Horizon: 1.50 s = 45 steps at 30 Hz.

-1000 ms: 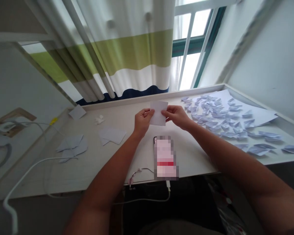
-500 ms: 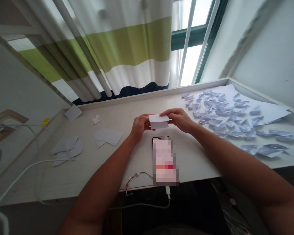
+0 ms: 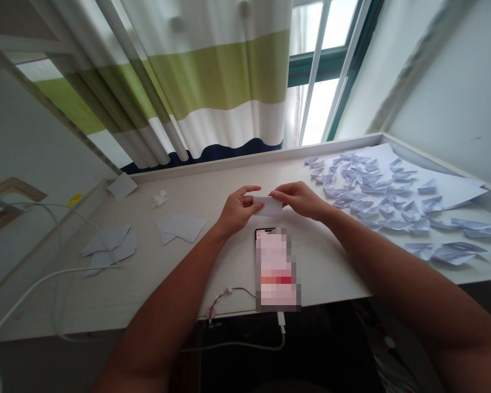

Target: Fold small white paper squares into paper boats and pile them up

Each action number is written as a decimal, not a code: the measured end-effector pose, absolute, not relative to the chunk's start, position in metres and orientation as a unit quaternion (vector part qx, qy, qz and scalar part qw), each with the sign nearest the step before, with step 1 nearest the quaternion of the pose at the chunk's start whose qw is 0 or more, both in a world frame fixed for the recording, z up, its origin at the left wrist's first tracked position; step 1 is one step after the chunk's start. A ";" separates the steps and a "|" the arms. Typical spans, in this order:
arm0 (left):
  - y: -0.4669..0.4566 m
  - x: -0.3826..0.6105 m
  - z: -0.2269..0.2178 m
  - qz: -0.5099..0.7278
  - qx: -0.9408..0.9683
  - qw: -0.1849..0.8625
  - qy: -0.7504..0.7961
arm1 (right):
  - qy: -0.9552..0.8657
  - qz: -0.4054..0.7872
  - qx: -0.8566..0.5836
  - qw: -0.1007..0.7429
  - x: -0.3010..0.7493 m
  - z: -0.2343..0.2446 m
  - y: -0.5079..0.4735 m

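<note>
A small white sheet of paper (image 3: 269, 206), folded over into a narrow strip, is held just above the pale desk (image 3: 213, 185). My left hand (image 3: 237, 210) pinches its left end with thumb and fingers closed. Its right end is pinched by my right hand (image 3: 298, 197), fingertips pressed on the top edge. Directly below the hands lies a phone (image 3: 276, 269) with a blurred screen, near the desk's front edge.
Several folded paper boats (image 3: 368, 196) cover the right of the desk on large white sheets (image 3: 454, 188). Loose cut papers (image 3: 182, 226) and more scraps (image 3: 106, 248) lie left. A white cable (image 3: 36, 284) loops at the left edge. A striped curtain (image 3: 213, 82) hangs behind.
The sheet went from held upright and flat to folded in half, then pressed down into a low strip closer to the desk. Both hands dropped slightly with it.
</note>
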State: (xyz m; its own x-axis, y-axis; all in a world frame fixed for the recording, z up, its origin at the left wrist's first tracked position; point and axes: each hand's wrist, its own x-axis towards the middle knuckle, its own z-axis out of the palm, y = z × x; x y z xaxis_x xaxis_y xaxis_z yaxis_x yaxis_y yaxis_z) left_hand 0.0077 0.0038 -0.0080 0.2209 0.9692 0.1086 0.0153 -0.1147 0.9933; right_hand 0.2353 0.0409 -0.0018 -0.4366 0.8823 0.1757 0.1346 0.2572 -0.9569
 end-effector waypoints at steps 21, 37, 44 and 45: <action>0.008 0.008 -0.012 0.495 0.621 0.422 0.437 | -0.654 0.490 -0.343 0.464 0.224 -0.014 0.041; 0.005 0.009 -0.005 0.450 0.619 0.482 0.426 | -0.609 0.524 -0.336 0.493 0.221 -0.010 0.037; 0.004 0.007 -0.004 0.407 0.659 0.470 0.425 | -0.628 0.504 -0.344 0.483 0.222 -0.008 0.036; 0.004 0.007 -0.003 0.404 0.660 0.471 0.424 | -0.628 0.497 -0.345 0.489 0.222 -0.008 0.036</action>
